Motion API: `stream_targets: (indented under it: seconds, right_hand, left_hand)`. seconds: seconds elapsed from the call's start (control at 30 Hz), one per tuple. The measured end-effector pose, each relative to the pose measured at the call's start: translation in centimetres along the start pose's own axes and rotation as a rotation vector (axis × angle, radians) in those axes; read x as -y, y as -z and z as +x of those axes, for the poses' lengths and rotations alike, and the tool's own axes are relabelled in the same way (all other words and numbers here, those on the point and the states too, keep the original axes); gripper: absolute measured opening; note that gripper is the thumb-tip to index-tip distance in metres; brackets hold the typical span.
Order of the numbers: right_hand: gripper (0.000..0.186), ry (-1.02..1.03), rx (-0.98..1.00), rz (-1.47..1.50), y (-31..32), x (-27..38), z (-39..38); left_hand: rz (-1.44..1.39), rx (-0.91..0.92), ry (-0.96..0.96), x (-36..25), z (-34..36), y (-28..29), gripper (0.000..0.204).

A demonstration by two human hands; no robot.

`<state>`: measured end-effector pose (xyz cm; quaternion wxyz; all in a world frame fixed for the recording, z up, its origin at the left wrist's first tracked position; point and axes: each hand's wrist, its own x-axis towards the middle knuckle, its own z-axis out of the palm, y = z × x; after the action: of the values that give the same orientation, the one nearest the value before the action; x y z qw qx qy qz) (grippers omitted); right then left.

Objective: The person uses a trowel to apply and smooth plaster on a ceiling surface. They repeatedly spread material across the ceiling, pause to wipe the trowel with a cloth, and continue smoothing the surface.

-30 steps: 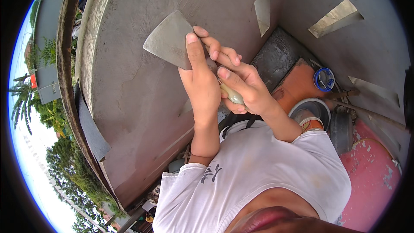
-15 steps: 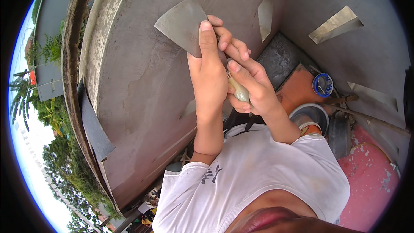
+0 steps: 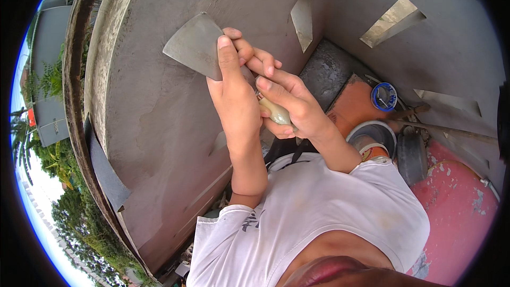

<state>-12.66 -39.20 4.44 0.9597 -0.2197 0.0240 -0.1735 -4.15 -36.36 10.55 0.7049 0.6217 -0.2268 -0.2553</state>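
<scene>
Both hands are raised in front of my chest around a putty knife (image 3: 195,45) with a wide, fan-shaped grey metal blade and a pale, glossy handle. My left hand (image 3: 237,107) pinches the blade near its narrow end, thumb lying flat along the face and the fingers behind it. The right hand (image 3: 298,102) is closed about the handle, with its thumb and fingers round it close to the left palm. The blade's broad edge points up and to the left, in front of the grey plastered wall (image 3: 159,95). Fingers partly hide the neck of the tool.
Cut-out openings pierce the right-hand wall (image 3: 451,32). Beneath it are an orange board (image 3: 355,103), a blue-rimmed can (image 3: 383,96), a grey bucket (image 3: 374,128), a long stick (image 3: 451,131) and a peeling red surface (image 3: 451,196). A dark strip (image 3: 103,167) hangs off the left edge.
The whole view has shifted, so walls and the things below them appear farther left. Both hands and the putty knife sit left and slightly lower in the picture; the grip looks the same.
</scene>
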Motion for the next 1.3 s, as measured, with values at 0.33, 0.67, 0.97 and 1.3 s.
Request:
stream_targets:
  seconds: [0.33, 0.67, 0.97, 1.3]
  right_hand:
    - [0.054, 0.046, 0.006, -0.053, 0.5, -0.2, -0.1]
    - [0.053, 0.17, -0.105, -0.361, -1.7, -0.9, -4.8]
    - [0.04, -0.152, -0.618, -0.941, 11.8, -10.1, -18.4]
    - [0.034, 0.019, -0.759, -1.073, 15.7, -7.9, -21.8]
  left_hand:
    - [0.008, -0.001, -0.019, 0.2, -0.1, -0.5, 0.035]
    - [-0.094, 0.203, -0.026, 0.1, -3.8, 1.0, 0.036]
    - [-0.026, 0.101, 0.369, 13.3, -17.0, 12.7, 0.035]
    - [-0.079, -0.115, 0.316, 14.2, -20.4, 18.6, 0.029]
